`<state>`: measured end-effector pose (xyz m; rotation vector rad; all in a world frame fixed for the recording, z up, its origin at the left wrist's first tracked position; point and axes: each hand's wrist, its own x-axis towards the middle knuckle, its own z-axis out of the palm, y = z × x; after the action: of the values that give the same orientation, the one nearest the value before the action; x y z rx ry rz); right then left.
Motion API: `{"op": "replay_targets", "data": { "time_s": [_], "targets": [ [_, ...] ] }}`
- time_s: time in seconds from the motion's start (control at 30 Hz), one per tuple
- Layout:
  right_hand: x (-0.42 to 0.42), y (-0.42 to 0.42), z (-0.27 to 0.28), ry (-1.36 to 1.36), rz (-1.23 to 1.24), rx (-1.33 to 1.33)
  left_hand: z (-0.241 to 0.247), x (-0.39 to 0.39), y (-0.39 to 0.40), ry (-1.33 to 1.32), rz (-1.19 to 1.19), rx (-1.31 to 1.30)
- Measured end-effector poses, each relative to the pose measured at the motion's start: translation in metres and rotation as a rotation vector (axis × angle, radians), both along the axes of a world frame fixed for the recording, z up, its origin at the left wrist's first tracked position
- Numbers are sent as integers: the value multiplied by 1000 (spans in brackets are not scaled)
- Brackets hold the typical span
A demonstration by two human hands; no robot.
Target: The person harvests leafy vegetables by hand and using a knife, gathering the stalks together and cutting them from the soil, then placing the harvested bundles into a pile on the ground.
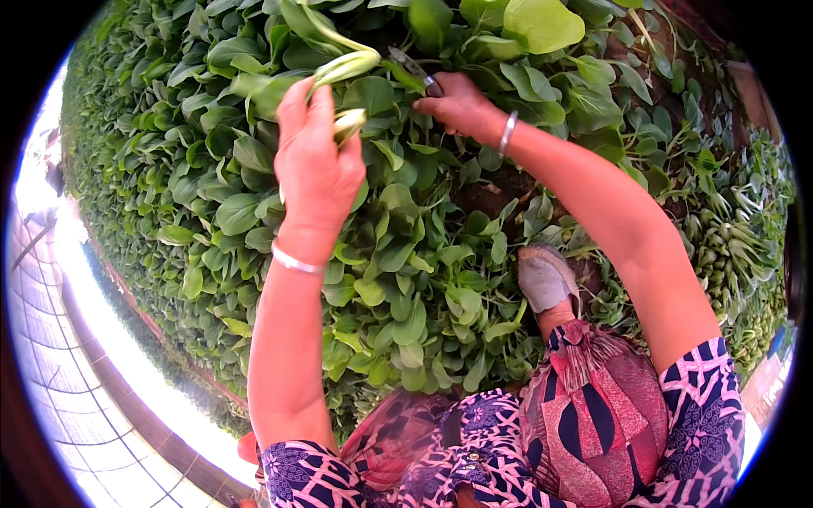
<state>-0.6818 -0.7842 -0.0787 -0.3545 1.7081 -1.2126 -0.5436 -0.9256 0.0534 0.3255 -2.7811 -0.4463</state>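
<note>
My left hand [319, 159] grips cut leafy greens [346, 67] with pale stems, raised over the dense bed of plants. Another pale stem base [349, 122] pokes out beside my thumb. Part of the bunch is blurred or hidden behind my fingers. To its right, my right hand [460, 105] is closed around the dark handle of a small knife [411, 65]. Its blade points up and left, close to the stems in my left hand but apart from them, with a leaf partly over it. Below both hands stand leafy green plants [400, 254], rooted in the soil.
Thick greens [190, 152] cover the left side. Brown soil [502, 187] shows below my right forearm. My shoe [547, 276] rests among the plants. Heaps of harvested greens [730, 247] lie at the far right. A pale mesh-like surface [95, 400] borders the bed at lower left.
</note>
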Motion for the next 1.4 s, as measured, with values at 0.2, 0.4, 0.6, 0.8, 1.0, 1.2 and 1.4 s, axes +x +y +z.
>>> {"op": "replay_targets", "data": {
  "time_s": [0.2, 0.4, 0.6, 0.8, 1.0, 1.2, 1.4],
  "targets": [
    [6, 30, 68, -178, -242, -274, 66, 50, 38, 127, 169, 193],
    [33, 19, 143, -270, -111, -688, 86, 84, 85, 106, 237, 554],
    [52, 29, 130, -223, -140, -528, 90, 84, 100, 13, 281, 659],
    [51, 42, 139, -396, -191, -619, 72, 22, 81, -123, -52, 359],
    [14, 44, 105, 155, -287, -362, 26, -46, 48, -346, -44, 607],
    [-1, 29, 88, 315, -312, -348, -24, -100, -11, -690, -150, -129],
    [1, 9, 38, 233, -66, -263, -61, -57, -36, -845, -17, -115]
  ]
}}
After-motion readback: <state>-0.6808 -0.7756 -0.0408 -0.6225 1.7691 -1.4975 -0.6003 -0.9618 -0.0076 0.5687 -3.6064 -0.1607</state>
